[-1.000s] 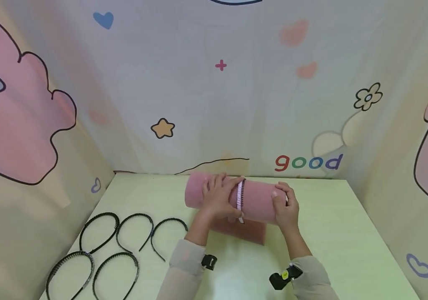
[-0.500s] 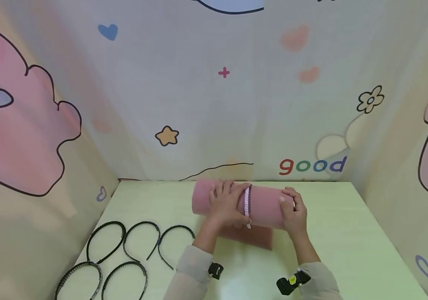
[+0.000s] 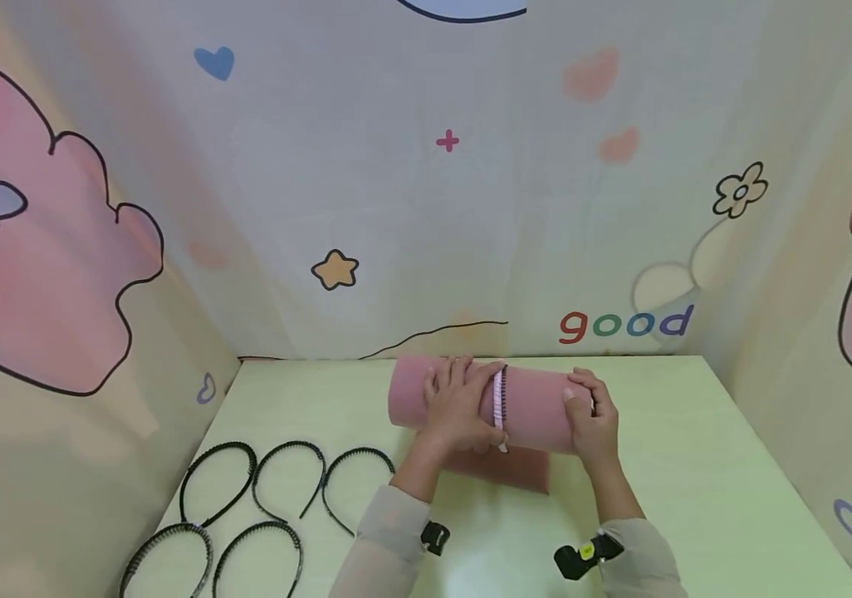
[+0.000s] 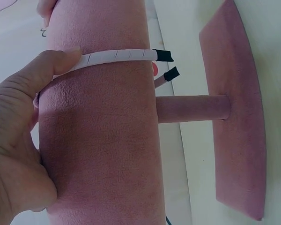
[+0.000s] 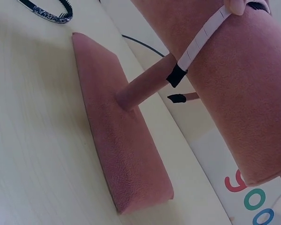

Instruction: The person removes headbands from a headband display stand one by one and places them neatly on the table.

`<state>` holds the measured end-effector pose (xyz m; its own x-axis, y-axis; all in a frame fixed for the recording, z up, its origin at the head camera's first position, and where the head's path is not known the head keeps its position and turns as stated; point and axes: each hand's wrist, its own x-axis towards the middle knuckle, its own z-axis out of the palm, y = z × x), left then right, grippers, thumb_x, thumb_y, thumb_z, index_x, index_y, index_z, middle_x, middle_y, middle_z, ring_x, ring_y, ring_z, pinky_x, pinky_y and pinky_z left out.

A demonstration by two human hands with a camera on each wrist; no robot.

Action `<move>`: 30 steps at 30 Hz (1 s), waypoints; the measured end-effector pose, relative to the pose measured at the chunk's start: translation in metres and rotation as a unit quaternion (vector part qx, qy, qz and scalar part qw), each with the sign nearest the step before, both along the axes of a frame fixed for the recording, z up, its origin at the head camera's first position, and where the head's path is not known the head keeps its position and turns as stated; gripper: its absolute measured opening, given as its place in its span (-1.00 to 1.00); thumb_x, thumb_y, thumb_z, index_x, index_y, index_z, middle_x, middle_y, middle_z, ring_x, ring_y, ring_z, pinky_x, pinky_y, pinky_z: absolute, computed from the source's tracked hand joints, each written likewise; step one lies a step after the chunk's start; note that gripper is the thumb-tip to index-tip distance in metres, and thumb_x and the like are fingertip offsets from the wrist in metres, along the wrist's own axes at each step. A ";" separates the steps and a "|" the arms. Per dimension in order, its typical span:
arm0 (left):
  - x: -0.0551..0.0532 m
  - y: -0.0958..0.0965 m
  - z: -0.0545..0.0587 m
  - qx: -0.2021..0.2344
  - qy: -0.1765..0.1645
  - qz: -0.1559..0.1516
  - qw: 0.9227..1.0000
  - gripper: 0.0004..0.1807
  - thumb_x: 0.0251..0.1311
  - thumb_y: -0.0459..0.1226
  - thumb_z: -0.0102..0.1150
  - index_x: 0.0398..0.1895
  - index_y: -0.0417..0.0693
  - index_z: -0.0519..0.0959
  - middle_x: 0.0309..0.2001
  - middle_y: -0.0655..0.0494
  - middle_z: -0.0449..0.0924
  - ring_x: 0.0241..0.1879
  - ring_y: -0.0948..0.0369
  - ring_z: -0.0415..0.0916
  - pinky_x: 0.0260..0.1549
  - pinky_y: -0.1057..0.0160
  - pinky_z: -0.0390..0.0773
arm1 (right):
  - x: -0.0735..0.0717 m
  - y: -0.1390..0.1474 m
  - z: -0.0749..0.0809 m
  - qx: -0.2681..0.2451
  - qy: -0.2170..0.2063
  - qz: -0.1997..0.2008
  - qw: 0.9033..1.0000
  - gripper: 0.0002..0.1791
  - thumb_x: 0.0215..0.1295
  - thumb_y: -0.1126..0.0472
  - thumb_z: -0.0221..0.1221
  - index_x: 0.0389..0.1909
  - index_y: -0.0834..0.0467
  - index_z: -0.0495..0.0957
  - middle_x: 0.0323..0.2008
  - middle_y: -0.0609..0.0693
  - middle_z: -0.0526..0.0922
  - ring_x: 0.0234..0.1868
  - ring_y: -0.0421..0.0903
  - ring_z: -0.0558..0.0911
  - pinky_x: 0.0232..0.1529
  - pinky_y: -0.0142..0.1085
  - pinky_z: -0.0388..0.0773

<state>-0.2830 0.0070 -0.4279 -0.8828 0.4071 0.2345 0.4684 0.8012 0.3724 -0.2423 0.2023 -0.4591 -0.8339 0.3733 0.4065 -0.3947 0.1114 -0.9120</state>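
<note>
A pink plush headband stand has a thick horizontal roll [image 3: 541, 407] on a short post [image 4: 192, 109], above a flat pink base [image 3: 508, 472]. A white headband [image 3: 499, 399] with dark teeth along one edge straddles the roll near its middle. Its black-tipped ends hang below the roll in both wrist views. My left hand [image 3: 457, 409] spans the roll, its thumb pressing the headband [image 4: 114, 56] near the front and a fingertip touching it at the top. My right hand [image 3: 594, 419] grips the roll's right end, thumb in front.
Several dark toothed headbands [image 3: 232, 445] lie in two rows on the table's left side. One glittery headband [image 5: 56, 18] shows in the right wrist view. A printed cloth backdrop [image 3: 396, 208] rises behind the pale table [image 3: 695, 482].
The head view has shifted, so the scene sits slightly lower and further right. Both hands keep their places on the stand and white headband.
</note>
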 end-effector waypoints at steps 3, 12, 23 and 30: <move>0.000 0.000 0.000 0.003 0.001 0.005 1.000 0.11 -0.41 0.10 0.52 0.36 0.40 0.16 0.35 0.01 0.03 0.34 0.01 -0.21 0.20 -0.11 -0.28 | -0.001 0.000 0.002 -0.001 0.002 0.004 1.000 -0.72 0.28 0.40 0.01 -0.02 0.43 0.40 0.16 0.23 0.37 0.13 -0.18 0.34 0.00 -0.43 0.29; 0.004 -0.001 -0.004 0.013 -0.016 0.009 1.000 0.12 -0.42 0.10 0.53 0.37 0.38 0.15 0.36 0.02 0.00 0.35 0.02 -0.22 0.20 -0.11 -0.29 | 0.002 -0.001 0.003 -0.001 -0.019 0.007 1.000 -0.72 0.28 0.39 0.01 -0.03 0.43 0.40 0.15 0.21 0.38 0.13 -0.19 0.34 0.04 -0.41 0.26; -0.005 0.002 0.001 0.002 0.010 -0.010 1.000 0.11 -0.37 0.09 0.50 0.38 0.35 0.14 0.34 -0.01 0.05 0.32 0.04 -0.17 0.20 -0.10 -0.26 | -0.002 0.005 0.004 0.008 -0.029 -0.002 1.000 -0.70 0.31 0.34 -0.01 0.01 0.40 0.39 0.15 0.09 0.39 0.20 -0.13 0.30 0.11 -0.32 0.23; -0.002 -0.007 -0.003 0.005 0.002 -0.009 1.000 0.12 -0.35 0.07 0.50 0.41 0.33 0.11 0.35 0.00 0.04 0.33 0.03 -0.18 0.23 -0.08 -0.29 | -0.002 0.000 0.002 0.001 -0.017 0.006 1.000 -0.71 0.29 0.39 0.00 -0.01 0.44 0.38 0.06 -0.07 0.42 0.17 -0.16 0.32 0.09 -0.38 0.23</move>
<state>-0.2855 0.0005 -0.4304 -0.8740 0.4209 0.2429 0.4849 0.7883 0.3787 -0.2442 0.2019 -0.4572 -0.8518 0.3622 0.3785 -0.3645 0.1094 -0.9248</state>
